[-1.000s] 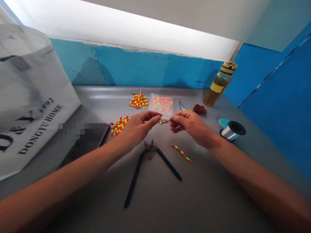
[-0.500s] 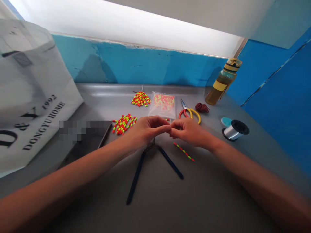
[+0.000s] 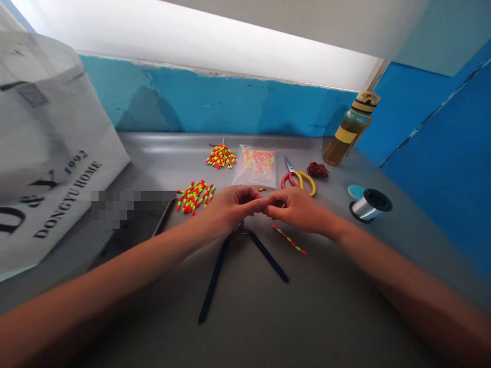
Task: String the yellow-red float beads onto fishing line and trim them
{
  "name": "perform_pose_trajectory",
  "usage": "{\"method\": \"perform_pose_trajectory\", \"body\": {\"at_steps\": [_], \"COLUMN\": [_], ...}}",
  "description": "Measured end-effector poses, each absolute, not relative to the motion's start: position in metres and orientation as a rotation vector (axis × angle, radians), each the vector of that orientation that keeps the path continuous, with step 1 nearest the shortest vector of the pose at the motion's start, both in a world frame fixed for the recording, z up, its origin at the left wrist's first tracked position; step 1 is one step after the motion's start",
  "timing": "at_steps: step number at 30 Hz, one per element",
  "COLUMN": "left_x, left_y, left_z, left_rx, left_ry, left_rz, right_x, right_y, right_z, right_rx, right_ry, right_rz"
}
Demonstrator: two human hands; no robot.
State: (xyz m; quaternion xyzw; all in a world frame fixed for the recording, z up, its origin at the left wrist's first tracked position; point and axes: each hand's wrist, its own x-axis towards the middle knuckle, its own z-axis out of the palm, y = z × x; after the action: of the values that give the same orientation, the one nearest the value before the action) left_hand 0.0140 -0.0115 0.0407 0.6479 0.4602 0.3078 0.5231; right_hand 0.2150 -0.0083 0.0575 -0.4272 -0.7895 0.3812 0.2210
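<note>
My left hand [image 3: 230,207] and my right hand [image 3: 297,207] meet fingertip to fingertip above the grey table [image 3: 326,306], both pinched shut on something too small to make out. Just behind the fingertips lies a small red and yellow bead piece [image 3: 261,189]. Under the hands lie blue-handled pliers [image 3: 215,276], spread wide. A short string of red and green beads [image 3: 289,240] lies right of the pliers. A loose heap of red and yellow beads [image 3: 194,196] sits left of my left hand.
A second bead heap [image 3: 220,156], a clear bag of beads [image 3: 256,164], red and yellow scissors [image 3: 297,179] and a dark red tangle [image 3: 316,169] lie behind. A line spool [image 3: 369,204] and bottle [image 3: 351,128] stand right. A dark phone [image 3: 130,230] and white bag [image 3: 42,153] sit left.
My hands, apart a second ago, have come together until the fingertips touch. The view has shifted a little, showing the scissors behind my right hand.
</note>
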Motion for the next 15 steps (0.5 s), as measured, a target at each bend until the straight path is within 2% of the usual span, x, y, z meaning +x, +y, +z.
{"method": "perform_pose_trajectory", "body": {"at_steps": [4,10,15], "left_x": [0.012,0.0124,0.0137], "left_y": [-0.0114,-0.0129,-0.0129], "left_z": [0.0411,0.0421,0.0447], "left_rx": [1.494,1.426,1.438], "left_ry": [1.108,1.086,1.113], "left_rz": [0.751,0.753,0.743], "right_x": [0.2161,0.2159,0.2166], "right_y": [-0.0047,-0.0017,-0.0015], "right_z": [0.0597,0.0643,0.0639], "right_rx": [-1.189,-1.15,-1.162], "right_ry": [-2.016,-1.589,-1.566], "right_rz": [1.099,1.422,1.393]}}
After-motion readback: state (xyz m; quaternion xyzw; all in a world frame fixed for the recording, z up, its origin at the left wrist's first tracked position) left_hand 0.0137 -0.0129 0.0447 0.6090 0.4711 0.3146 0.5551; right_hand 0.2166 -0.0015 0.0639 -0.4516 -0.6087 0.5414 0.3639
